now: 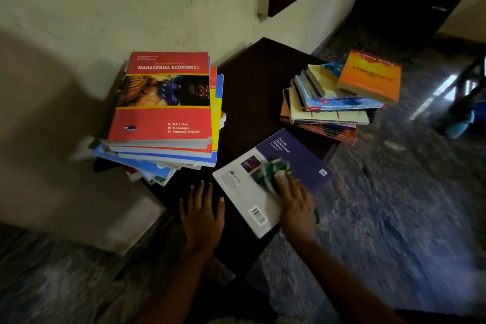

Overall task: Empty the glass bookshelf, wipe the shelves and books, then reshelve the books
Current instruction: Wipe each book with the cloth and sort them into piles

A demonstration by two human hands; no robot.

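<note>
1. A person wipes a purple-and-white book (302,158) that lies flat, barcode side up, at 5 o'clock on a small dark counter (252,81). Laid flat, the cover can take the pressure of the wiping.
2. Two stacks stand well apart, one at 10 o'clock topped by a red economics text (163,118), the other at 2 o'clock topped by an orange paperback (370,76). This likely keeps wiped books separate from unwiped ones, and it leaves the middle free for working.
3. The right hand (294,200) grasps a bunched green-and-white cloth (276,168), fingers curled over it and pressing it onto the cover. A tail of cloth hangs out beside the wrist.
4. The left hand (202,213) lies released at 6 o'clock, palm down and fingers spread on the counter just beside the book. It holds nothing and is apparently bracing the person.
</note>
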